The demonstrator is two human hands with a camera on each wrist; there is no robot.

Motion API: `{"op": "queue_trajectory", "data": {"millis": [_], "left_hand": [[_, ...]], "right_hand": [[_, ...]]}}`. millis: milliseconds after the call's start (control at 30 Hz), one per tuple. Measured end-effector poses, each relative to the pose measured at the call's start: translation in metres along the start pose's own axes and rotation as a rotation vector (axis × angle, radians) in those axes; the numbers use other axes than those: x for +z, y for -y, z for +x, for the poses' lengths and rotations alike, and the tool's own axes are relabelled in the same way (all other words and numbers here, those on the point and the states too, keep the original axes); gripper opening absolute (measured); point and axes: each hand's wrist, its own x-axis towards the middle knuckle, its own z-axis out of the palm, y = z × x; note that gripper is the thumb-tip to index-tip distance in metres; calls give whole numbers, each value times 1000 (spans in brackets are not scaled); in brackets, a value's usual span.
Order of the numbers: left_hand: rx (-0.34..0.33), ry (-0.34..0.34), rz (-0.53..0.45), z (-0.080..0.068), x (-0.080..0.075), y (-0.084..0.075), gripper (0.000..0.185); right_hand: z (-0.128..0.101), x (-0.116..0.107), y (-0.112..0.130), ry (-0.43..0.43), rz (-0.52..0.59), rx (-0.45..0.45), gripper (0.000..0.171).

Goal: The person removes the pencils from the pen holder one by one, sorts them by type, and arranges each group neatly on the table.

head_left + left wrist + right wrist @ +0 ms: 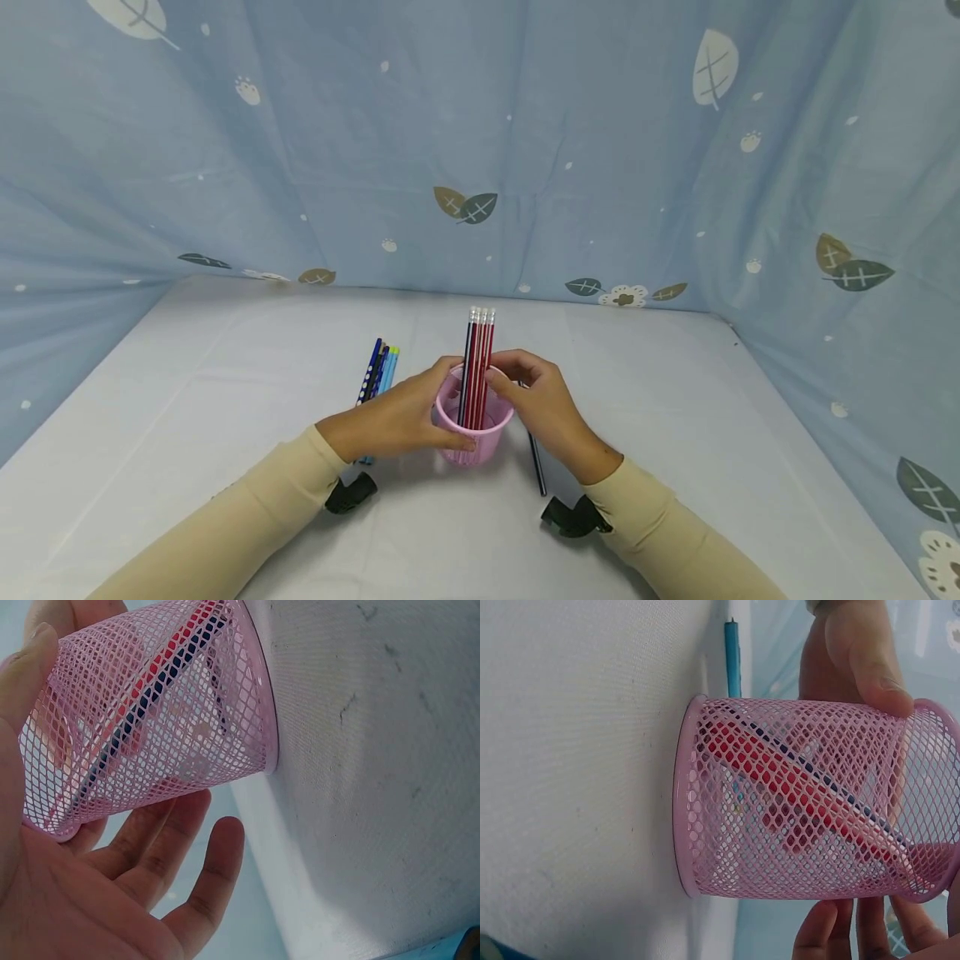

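A pink mesh cup (pixel 480 437) stands on the white table. My left hand (pixel 438 406) grips its left side, thumb on the far rim and fingers on the near wall. Several red and black pencils (pixel 477 350) stand in the cup with their eraser ends up. My right hand (pixel 501 372) pinches this bundle just above the rim. In the left wrist view my left hand (pixel 97 900) cradles the cup (pixel 172 742), with the pencils (pixel 150 682) showing through the mesh. The right wrist view shows the cup (pixel 727 847) with the pencils (pixel 780 765) leaning inside.
A few blue pens (pixel 378 371) lie left of the cup, one blue pen (pixel 731 652) also showing in the right wrist view. One black pencil (pixel 537 467) lies on the table (pixel 675 400) under my right hand. A blue leaf-print cloth (pixel 525 150) walls the back and sides.
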Motion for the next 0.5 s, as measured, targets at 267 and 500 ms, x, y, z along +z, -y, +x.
{"op": "queue_trajectory", "data": {"millis": [267,500], "left_hand": [[-11,-1,13,1,-1,-1,100],[-10,-1,10,1,0,0,99]], "right_hand": [[1,-1,0,-9,24,-27,23],[1,-3,5,-14,20,-27,17]]}}
